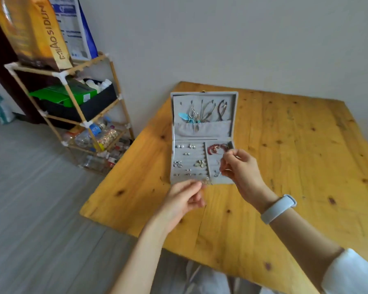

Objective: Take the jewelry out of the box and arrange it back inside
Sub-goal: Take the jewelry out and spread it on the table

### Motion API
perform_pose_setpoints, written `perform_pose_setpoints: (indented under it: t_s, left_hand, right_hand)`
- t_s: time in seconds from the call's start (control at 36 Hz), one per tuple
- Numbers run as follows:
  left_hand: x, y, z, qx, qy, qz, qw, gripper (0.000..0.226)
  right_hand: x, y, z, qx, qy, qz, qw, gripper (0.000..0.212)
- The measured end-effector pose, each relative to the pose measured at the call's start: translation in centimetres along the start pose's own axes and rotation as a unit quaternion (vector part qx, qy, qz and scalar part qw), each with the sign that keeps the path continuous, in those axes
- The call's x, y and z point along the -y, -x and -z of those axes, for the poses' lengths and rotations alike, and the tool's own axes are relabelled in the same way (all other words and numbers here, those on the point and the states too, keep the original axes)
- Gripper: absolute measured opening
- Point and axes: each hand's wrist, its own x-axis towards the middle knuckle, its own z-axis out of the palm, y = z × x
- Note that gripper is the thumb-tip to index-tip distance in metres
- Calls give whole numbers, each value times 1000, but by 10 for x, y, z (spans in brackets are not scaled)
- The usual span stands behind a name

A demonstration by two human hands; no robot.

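From the head view, the grey jewelry box (202, 136) lies open on the table (285, 166), lid back, so its slots face up. The left hand (185, 200) pinches a small pale piece (207, 181) at the box's near edge; the right hand (240, 168) pinches something tiny over the right compartment, near the red bracelet (216, 149). A cluttered shelf rack (72, 102) stands left, well apart.

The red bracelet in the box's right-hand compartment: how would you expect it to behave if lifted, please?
The red bracelet lies coiled in loose loops, so it probably drapes limply rather than holding shape. It looks thin, so likely light. Sharing its compartment in the jewelry box with other small pieces, it may snag them.
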Motion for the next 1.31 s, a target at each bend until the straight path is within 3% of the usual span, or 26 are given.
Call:
perform_pose_setpoints:
  t_s: [0.17, 0.28, 0.42, 0.53, 0.64, 0.83, 0.92, 1.0, 1.08, 1.14, 1.22, 1.31]
  left_hand:
    - [44, 22, 9, -106, -89, 6, 990, 13]
    - [48, 26, 5, -113, -133, -6, 985, 11]
    - [47, 26, 0, -119, -119, -18, 986, 13]
    - [44, 27, -4, -115, -75, -53, 989, 14]
    - [36, 25, -10, -101, 90, -62, 989, 14]
    - [36, 26, -10, -53, 247, 16, 967, 20]
    - [39, 25, -13, -61, 243, 25, 968, 17]
    - [43, 25, -12, -71, 225, 20, 972, 12]
    - [41, 28, -4, -82, 158, 14, 984, 14]
    - [37, 30, 6, -89, 101, 0, 991, 20]
    - [29, 31, 20, -101, 45, -20, 994, 20]
    - [24, 30, 31, -112, -54, -39, 991, 16]
  right_hand:
    - [-54, 36, 34, 12, -125, -124, 984, 20]
    - [-58, 45, 41, 49, -258, -197, 945, 11]
    - [-46, 43, 49, 97, -349, -215, 907, 19]
    - [-39, 42, 53, 142, -284, -222, 922, 31]
    - [-43, 45, 52, 191, -170, -237, 937, 38]
    - [-46, 47, 45, 209, -104, -196, 952, 35]
    - [-45, 45, 43, 211, -135, -180, 951, 34]
    - [-43, 43, 44, 175, -250, -196, 932, 37]
    - [-41, 39, 48, 138, -298, -216, 920, 38]
    - [-44, 37, 51, 152, -253, -237, 926, 29]
    - [-48, 39, 50, 216, -87, -254, 939, 22]
    - [-54, 44, 36, 225, 50, -233, 945, 17]
